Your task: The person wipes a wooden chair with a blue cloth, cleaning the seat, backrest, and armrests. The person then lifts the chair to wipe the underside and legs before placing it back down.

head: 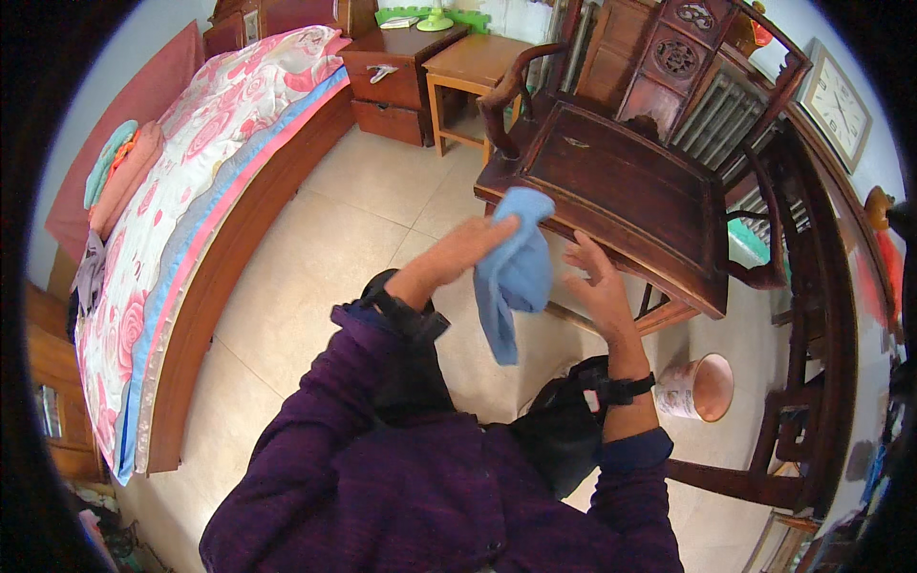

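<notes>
A folded blue cloth (519, 265) hangs from my left hand (462, 251), pinched between the thumb and fingers. Its lower corner dangles over the floor tiles. To the right of the cloth, my right hand (596, 283) is raised with its fingers apart and nothing in it. Both hands are in front of a dark carved wooden armchair (623, 179), near the front edge of its seat. The cloth overlaps the seat's left front corner in view; whether it touches the wood I cannot tell.
A patterned wastebasket (680, 390) stands on the floor at right, beside a dark wooden table frame (809, 401). At left is a bed (186, 179) with a floral sheet. Behind are a small wooden stool (476, 61) and a nightstand (390, 79). A square clock (838, 107) is at upper right.
</notes>
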{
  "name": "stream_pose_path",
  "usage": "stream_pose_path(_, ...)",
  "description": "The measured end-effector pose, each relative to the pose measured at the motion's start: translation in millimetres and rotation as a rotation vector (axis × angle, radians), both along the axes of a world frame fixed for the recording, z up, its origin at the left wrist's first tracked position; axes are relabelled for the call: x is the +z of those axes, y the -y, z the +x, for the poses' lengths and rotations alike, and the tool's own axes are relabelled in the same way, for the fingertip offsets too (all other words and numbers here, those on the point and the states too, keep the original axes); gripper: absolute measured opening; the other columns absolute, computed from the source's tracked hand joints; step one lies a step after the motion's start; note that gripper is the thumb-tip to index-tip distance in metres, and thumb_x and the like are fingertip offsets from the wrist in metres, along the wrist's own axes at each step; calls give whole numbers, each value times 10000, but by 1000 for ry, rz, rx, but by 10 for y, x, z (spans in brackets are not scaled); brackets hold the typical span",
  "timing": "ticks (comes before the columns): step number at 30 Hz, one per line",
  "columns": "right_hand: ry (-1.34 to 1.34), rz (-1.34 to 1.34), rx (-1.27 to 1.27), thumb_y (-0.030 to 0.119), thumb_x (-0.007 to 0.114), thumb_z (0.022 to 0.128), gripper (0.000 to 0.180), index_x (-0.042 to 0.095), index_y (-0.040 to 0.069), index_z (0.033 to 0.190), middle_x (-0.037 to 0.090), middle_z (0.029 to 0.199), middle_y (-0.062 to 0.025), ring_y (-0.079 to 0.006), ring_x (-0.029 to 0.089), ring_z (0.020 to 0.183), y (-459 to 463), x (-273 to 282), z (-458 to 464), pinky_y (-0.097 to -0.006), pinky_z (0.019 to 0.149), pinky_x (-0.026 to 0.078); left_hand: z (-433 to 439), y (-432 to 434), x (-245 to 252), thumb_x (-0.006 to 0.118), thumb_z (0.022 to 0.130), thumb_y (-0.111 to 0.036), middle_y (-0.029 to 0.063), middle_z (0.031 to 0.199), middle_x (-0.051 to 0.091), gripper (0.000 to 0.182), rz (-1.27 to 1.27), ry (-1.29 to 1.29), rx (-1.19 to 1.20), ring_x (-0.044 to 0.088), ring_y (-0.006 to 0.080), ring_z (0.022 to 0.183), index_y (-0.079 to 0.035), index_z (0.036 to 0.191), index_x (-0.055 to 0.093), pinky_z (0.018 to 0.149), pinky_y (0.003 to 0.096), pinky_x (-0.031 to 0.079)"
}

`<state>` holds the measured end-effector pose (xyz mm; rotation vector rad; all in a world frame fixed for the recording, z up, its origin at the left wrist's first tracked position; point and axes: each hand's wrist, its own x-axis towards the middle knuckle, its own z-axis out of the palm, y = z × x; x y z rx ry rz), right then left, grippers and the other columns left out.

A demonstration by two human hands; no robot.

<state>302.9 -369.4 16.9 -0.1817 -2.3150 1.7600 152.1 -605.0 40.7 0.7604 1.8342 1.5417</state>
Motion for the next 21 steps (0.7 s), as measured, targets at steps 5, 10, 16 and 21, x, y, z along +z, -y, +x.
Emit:
stream_pose_path(5,141,-415,-19,82,715,892,738,419,59,1568,565,1457,-164,-266,552,1333,111,-173,-226,-416,1112,439,-34,-377,-203,533,1015,-618,142,1031,737,696,-80,127,-125,660,220,961,38,1132,734,890,371,517)
stream_pose_path(10,260,-452,-134,138,745,904,504,595,49,1378,650,1343,-122,-224,624,1213,35,-595,-510,-374,978,529,-369,-624,-354,579,1029,-559,108,1071,727,631,-39,62,-341,646,170,966,36,1207,694,869,347,527)
stream_pose_path(16,232,-277,-155,90,777,858,351,705,19,1194,744,1101,-69,-165,691,981,36,-614,-690,-343,883,561,-671,-601,-585,593,1027,-468,145,1077,730,527,-79,46,-232,668,229,984,17,1207,692,868,373,527)
stream_pose_path(21,133,-340,-264,51,786,828,396,704,15,1213,742,1104,-65,-154,681,972,185,-472,-727,-339,881,558,-824,-374,-651,638,1004,-377,116,1002,727,435,-127,41,-125,697,212,925,15,1181,699,792,340,565)
